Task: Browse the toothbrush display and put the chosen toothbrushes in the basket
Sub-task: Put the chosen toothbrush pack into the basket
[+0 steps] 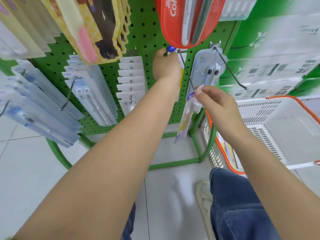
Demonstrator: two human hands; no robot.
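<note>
Plastic-wrapped toothbrush hangs long-axis down, its top pinched in my right hand, just left of the basket. My left hand reaches to the pegboard, curled around the packs on the hook.

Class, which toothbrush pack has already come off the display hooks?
The purple and yellow pack pinched at its top by the right hand; it dangles free, while the others hang on hooks.
</note>
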